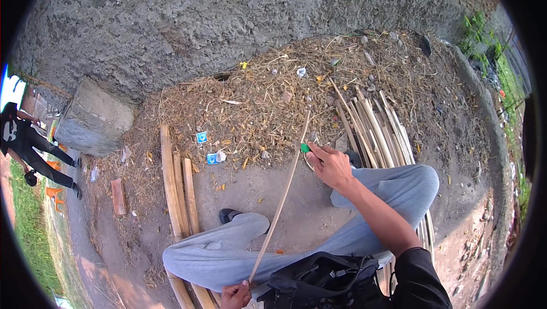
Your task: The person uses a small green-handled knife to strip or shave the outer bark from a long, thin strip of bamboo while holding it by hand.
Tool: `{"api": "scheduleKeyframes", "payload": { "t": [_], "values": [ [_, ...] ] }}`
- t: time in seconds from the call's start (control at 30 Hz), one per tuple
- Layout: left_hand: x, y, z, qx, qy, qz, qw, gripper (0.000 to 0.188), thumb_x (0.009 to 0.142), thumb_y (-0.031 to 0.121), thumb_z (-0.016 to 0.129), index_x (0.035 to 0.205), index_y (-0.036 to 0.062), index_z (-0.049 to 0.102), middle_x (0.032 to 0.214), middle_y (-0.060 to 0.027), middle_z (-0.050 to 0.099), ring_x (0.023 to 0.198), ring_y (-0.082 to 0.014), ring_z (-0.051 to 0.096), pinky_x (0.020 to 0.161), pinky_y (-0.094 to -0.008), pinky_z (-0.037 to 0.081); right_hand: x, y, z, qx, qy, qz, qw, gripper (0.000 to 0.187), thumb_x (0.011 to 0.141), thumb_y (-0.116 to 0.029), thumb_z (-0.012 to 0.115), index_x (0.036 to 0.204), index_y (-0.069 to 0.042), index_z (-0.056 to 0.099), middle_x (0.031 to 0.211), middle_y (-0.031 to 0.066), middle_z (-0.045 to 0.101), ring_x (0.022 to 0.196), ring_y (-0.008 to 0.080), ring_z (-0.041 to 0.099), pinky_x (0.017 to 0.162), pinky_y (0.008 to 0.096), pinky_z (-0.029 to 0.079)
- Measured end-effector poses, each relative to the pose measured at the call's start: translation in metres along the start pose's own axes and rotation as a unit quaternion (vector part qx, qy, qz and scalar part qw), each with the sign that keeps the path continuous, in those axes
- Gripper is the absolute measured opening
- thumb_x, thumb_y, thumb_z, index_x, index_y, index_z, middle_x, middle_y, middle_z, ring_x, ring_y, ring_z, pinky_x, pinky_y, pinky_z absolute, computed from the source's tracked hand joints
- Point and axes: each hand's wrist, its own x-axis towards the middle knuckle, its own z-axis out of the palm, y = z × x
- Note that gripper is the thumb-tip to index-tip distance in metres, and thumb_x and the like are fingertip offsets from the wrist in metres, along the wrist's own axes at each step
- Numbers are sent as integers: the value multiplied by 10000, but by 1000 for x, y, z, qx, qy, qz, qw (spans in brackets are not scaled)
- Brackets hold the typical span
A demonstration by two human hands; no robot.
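A long, thin wooden strip (279,206), bamboo-like and pale, runs slantwise across my lap. My left hand (236,296), at the lower edge, pinches its near end. Further out, my right hand (329,165) is closed on a small green object (305,147), which lies against the strip near its far end. The palm and fingers hide most of this object, so its kind cannot be made out. My knees in grey trousers (228,258) are spread on both sides of the strip.
Split wooden slats (376,129) lie bundled by my right knee. Thicker wooden pieces (171,181) lie under my left leg. Shavings and litter cover the ground before a rough wall (239,18). A concrete block (97,118), a brick (118,196) and a standing person (37,144) are at left.
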Motion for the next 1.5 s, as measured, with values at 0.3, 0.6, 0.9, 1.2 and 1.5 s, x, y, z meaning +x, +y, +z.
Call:
{"api": "scheduleKeyframes", "payload": {
  "t": [0.3,0.6,0.9,1.2,1.5],
  "values": [
    [-19,10,-1,117,60,74,989,475,1012,333,550,600,102,511,524,48,421,483,-50,367,441,-240,241,22,36,-16,11,23,197,980,315,987,-327,558,1236,-164,663,873,134,696,743,374,670,645,484,520],
    [23,26,51,93,148,229,958,485,1021,414,525,713,50,607,574,41,466,523,-58,410,470,-250,319,-17,-50,-24,165,3,16,986,289,958,-255,616,1200,-106,667,867,145,689,673,353,663,595,435,520],
    [47,69,74,86,84,237,964,291,1031,208,517,1030,-48,654,660,25,539,554,-29,445,528,-236,377,-88,-103,-9,161,-178,-150,959,351,913,-288,673,1207,-97,649,800,100,653,568,323,634,482,431,520],
    [56,77,92,-91,36,159,982,270,1010,213,577,1069,-21,697,671,27,524,514,-20,406,445,-214,296,-99,-92,1,131,-97,-249,955,369,864,-291,734,1164,-87,667,717,28,564,478,234,583,417,360,476],
    [53,74,88,-92,49,160,982,292,1006,223,590,1065,-44,692,610,37,490,465,-24,354,429,-215,254,-102,-88,13,87,-46,-296,950,388,849,-317,746,1161,-100,666,701,2,527,485,174,582,416,306,459]
  ]
}}
